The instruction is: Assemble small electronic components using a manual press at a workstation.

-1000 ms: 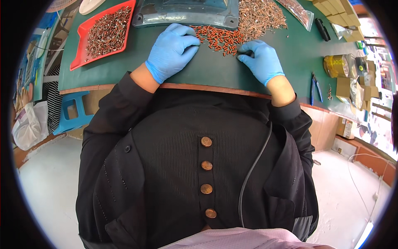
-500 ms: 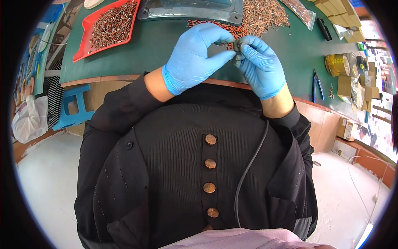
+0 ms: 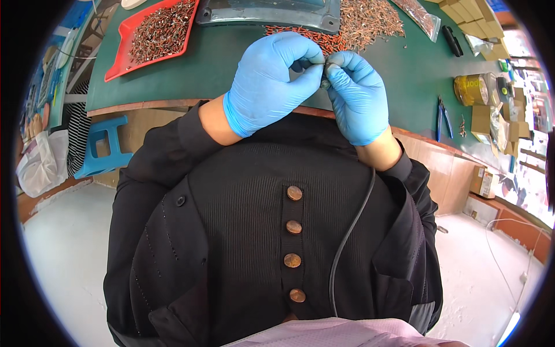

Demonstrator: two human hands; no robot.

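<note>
Both my hands wear blue gloves with dark-smudged fingertips, and they meet above the table's near edge. My left hand (image 3: 272, 84) is closed, thumb and forefinger pinched together. Against it my right hand (image 3: 357, 95) pinches too, its fingertips touching the left ones. Whatever is between the fingertips is too small and hidden to make out. Just beyond the hands lie small red-orange parts (image 3: 324, 42), beside a heap of small copper-coloured parts (image 3: 370, 23). A dark grey metal fixture (image 3: 269, 14) stands behind my left hand.
A red scoop-shaped tray (image 3: 118, 66) of small metal parts sits at the left on the green table (image 3: 156, 89). Blue-handled pliers (image 3: 443, 118), a yellow can (image 3: 469, 89) and cardboard boxes (image 3: 480, 122) are at the right. A blue stool (image 3: 104, 144) stands left, below the table.
My hands have drawn closer together, with the right hand shifting slightly left and the fingertips now touching. The view has shifted slightly.
</note>
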